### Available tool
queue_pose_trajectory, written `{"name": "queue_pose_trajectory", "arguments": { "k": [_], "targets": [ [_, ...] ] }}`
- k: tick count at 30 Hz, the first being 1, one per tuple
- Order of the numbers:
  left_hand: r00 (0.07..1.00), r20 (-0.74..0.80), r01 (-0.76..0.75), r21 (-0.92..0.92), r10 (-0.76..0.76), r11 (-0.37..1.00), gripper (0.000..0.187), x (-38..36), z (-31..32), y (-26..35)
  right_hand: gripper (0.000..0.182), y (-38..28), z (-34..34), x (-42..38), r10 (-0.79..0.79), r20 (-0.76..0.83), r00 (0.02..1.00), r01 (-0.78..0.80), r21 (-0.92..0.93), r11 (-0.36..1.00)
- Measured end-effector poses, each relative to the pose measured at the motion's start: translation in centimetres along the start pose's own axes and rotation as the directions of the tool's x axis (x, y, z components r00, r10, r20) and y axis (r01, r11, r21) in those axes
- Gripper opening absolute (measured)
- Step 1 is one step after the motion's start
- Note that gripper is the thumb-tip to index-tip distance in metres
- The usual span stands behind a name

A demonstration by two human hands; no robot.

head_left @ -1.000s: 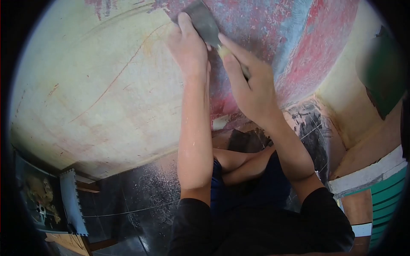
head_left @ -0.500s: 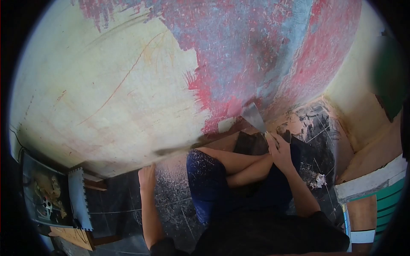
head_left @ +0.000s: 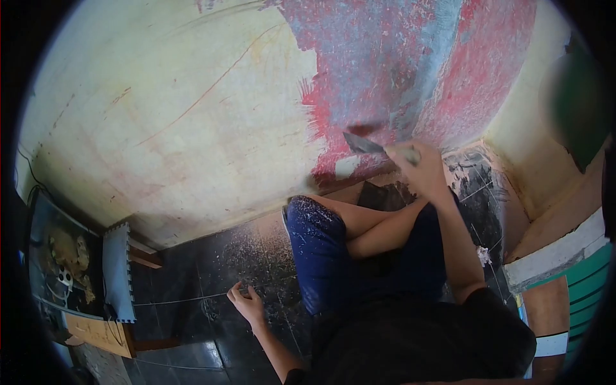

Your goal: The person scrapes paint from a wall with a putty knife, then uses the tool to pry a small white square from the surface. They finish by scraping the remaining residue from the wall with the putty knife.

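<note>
My right hand (head_left: pixel 420 168) grips a putty knife (head_left: pixel 363 144) by its handle. The metal blade points left, in front of the lower wall where red and blue paint (head_left: pixel 378 83) meets the cream paint (head_left: pixel 192 128); whether it touches the wall cannot be told. My left hand (head_left: pixel 247 303) holds nothing, its fingers apart and curved, above the dark tiled floor left of my knee. Paint flakes lie on my blue shorts (head_left: pixel 314 218) and on the floor tiles (head_left: pixel 244 256) beside them.
At the left stand a glass-topped stand (head_left: pixel 67 263) with a power strip, a grey-blue foam mat (head_left: pixel 119 273) and a wooden piece (head_left: pixel 99 333). A whitish ledge (head_left: pixel 558 253) and green slatted panel (head_left: pixel 587 289) are at the right. Dark debris lies at the wall's foot.
My right hand has risen with the putty knife, whose blade has turned more to the left. My left hand has moved from near the wall base back toward me and opened.
</note>
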State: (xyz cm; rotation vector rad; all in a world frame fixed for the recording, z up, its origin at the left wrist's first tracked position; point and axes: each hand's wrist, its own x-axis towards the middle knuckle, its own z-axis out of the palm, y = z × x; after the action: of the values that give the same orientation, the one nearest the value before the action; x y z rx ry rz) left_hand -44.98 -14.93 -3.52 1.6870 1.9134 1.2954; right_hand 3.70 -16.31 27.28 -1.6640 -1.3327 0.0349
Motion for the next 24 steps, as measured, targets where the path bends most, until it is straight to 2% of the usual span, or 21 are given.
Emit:
{"name": "queue_pose_trajectory", "arguments": {
  "k": [1, 3, 6, 8, 9, 11, 12, 14, 16, 18, 20, 22, 24],
  "targets": [
    [0.999, 0.019, 0.043, -0.018, -0.043, 0.999, 0.032, -0.1, -0.7, 0.5, 0.03, -1.9, -0.3, 1.5, -0.016, 0.017, 1.0, 0.017, -0.018, 1.0],
    [0.999, 0.009, 0.042, -0.001, -0.042, 0.999, 0.032, 0.3, -1.8, -0.2, 0.034, -3.3, 0.3, 4.5, -0.181, -0.064, 0.981, 0.184, 0.05, 0.982],
    [1.0, -0.017, 0.019, 0.046, -0.019, 0.999, 0.03, 1.9, -3.9, -0.5, 0.034, -7.2, 0.7, 8.1, -0.148, -0.089, 0.985, 0.161, 0.155, 0.975],
    [0.995, -0.086, -0.047, -0.007, 0.047, 0.999, 0.028, 3.8, -5.4, 1.0, 0.034, -9.0, 0.4, 10.0, -0.156, -0.112, 0.981, 0.158, 0.007, 0.987],
    [0.99, -0.108, -0.092, -0.01, 0.09, 0.996, 0.026, 4.8, -6.2, 2.1, 0.034, -9.3, 0.5, 10.7, -0.15, -0.114, 0.982, 0.153, 0.019, 0.988],
    [0.98, -0.156, -0.128, -0.03, 0.122, 0.991, 0.025, 6.8, -7.5, 5.0, 0.031, -9.5, 0.8, 12.4, -0.282, -0.276, 0.919, 0.334, 0.166, 0.928],
    [0.969, -0.198, -0.16, -0.056, 0.146, 0.986, 0.025, 7.7, -8.0, 6.6, 0.031, -9.7, 1.0, 13.3, -0.277, -0.277, 0.92, 0.332, 0.178, 0.926],
    [0.961, -0.224, -0.187, -0.082, 0.165, 0.979, 0.023, 8.8, -8.5, 10.7, 0.028, -10.2, 1.3, 14.8, -0.225, -0.289, 0.931, 0.361, 0.621, 0.696],
    [0.948, -0.265, -0.213, -0.115, 0.176, 0.97, 0.022, 9.6, -8.1, 14.8, 0.025, -11.0, 1.4, 15.5, -0.246, -0.323, 0.914, 0.403, 0.642, 0.653],
    [0.937, -0.237, -0.306, -0.203, 0.257, 0.93, 0.02, 10.2, -6.7, 18.8, 0.022, -11.4, 1.5, 16.5, -0.275, -0.359, 0.892, 0.451, 0.658, 0.603],
    [0.925, -0.209, -0.368, -0.283, 0.318, 0.886, 0.019, 10.7, -4.8, 23.2, 0.018, -11.2, 1.7, 17.3, -0.271, -0.333, 0.903, 0.427, 0.763, 0.486],
    [0.94, -0.124, -0.341, -0.343, 0.317, 0.875, 0.02, 11.2, -2.9, 28.3, 0.015, -10.8, 1.4, 17.2, -0.264, -0.296, 0.918, 0.387, 0.816, 0.43],
    [0.91, -0.058, -0.404, -0.35, 0.41, 0.845, 0.02, 12.7, 0.2, 31.8, 0.015, -10.0, 1.3, 17.1, -0.252, -0.26, 0.932, 0.341, 0.862, 0.376]
  ]
}}
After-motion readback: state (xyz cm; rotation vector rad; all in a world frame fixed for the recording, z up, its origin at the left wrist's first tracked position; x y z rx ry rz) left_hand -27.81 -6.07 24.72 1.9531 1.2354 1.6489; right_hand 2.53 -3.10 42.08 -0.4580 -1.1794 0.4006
